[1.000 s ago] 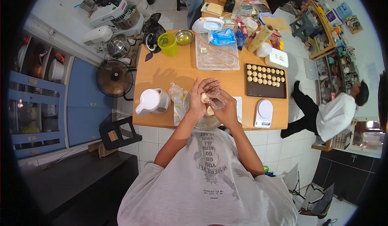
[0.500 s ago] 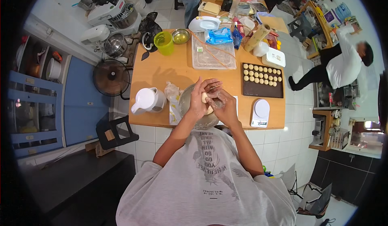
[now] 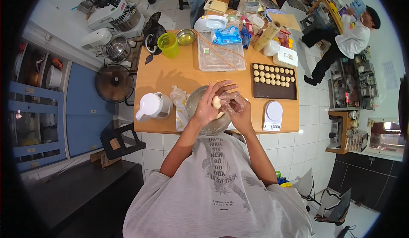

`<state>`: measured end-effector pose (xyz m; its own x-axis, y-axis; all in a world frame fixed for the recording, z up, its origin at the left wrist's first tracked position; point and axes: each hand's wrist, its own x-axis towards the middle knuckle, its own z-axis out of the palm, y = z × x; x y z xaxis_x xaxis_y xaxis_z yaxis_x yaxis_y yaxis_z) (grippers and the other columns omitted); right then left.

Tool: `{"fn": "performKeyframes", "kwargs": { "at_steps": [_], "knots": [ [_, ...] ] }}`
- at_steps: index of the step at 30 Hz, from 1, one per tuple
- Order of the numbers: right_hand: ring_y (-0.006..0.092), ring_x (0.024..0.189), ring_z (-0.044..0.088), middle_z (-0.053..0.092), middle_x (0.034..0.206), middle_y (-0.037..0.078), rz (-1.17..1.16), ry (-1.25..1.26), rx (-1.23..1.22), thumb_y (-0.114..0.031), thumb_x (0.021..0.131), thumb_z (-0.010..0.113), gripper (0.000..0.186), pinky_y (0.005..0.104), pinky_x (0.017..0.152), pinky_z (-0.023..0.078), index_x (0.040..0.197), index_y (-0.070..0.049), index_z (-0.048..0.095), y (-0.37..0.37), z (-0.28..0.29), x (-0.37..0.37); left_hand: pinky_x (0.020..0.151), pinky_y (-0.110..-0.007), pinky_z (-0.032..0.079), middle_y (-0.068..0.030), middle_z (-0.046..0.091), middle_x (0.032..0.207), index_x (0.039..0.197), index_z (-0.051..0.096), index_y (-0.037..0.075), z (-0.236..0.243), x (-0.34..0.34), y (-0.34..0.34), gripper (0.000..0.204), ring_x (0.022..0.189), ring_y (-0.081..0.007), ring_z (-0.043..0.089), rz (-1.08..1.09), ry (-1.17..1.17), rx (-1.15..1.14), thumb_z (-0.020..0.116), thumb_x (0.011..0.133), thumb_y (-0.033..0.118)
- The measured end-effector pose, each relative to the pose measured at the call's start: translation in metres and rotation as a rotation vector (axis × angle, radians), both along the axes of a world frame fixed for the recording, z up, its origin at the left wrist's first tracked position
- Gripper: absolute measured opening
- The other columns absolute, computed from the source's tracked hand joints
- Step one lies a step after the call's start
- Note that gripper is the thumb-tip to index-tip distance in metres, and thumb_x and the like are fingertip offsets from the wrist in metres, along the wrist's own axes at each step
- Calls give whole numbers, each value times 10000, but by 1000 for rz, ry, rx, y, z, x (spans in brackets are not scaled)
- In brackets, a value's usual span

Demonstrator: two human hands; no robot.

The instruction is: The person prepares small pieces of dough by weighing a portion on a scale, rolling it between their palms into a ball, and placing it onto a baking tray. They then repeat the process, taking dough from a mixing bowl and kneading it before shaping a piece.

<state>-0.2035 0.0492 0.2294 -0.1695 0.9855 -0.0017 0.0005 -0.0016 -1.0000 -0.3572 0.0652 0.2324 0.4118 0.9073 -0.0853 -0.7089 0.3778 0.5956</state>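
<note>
Over a metal mixing bowl at the table's near edge, my left hand cradles a small pale piece of dough against its palm, fingers stretched up and to the right. My right hand meets it from the right, its floury fingers curled in and pinching at the dough. More pale dough shows below, partly hidden by my hands. A dark tray at the right carries rows of round dough balls.
Left of the bowl stand a white pitcher and a plastic bag. A white kitchen scale lies near the right edge. Behind are a clear lidded box, a hand mixer and a yellow-green container. A person is at the right.
My right fingers have drawn back and curled, leaving more of the dough in sight. The view has shifted slightly. The person at the right has changed posture.
</note>
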Motion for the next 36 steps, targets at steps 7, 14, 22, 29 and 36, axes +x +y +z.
{"fn": "performKeyframes", "kwargs": {
  "at_steps": [7,14,22,29,36],
  "knots": [
    [139,989,685,725,1081,79,-22,336,-184,-4,926,757,229,284,840,570,1153,8,736,-8,-1,-19,1211,-437,377,-224,516,1514,1475,471,-11,-16,1,5,852,1469,-333,444,236,128,211,158,1077,673],
    [196,1010,702,721,1101,104,-46,-284,390,28,877,775,220,326,853,567,1095,13,749,-7,-5,-14,1161,-398,423,-228,577,1444,1421,513,-23,-6,8,2,859,1416,-313,513,225,62,40,156,1075,678],
    [198,1033,717,724,1156,126,-67,-28,5,-3,913,744,274,345,913,576,1184,12,715,-3,-7,-27,1145,-422,436,-212,509,1517,1492,440,-2,2,9,0,839,1436,-349,476,475,155,7,182,1076,680],
    [216,1021,675,703,1081,94,97,63,-77,-79,952,731,270,345,900,544,1215,-19,713,-5,-2,-15,1181,-426,392,-225,472,1555,1508,439,-4,0,-14,-1,810,1483,-346,420,267,46,48,235,1084,656],
    [322,1089,578,691,1157,88,53,-381,287,-63,904,745,279,418,984,480,1183,-86,740,-2,22,-23,1152,-409,413,-222,396,1629,1552,422,-2,-14,-21,-3,783,1529,-327,355,141,-269,-112,266,1097,616]
  ]
}}
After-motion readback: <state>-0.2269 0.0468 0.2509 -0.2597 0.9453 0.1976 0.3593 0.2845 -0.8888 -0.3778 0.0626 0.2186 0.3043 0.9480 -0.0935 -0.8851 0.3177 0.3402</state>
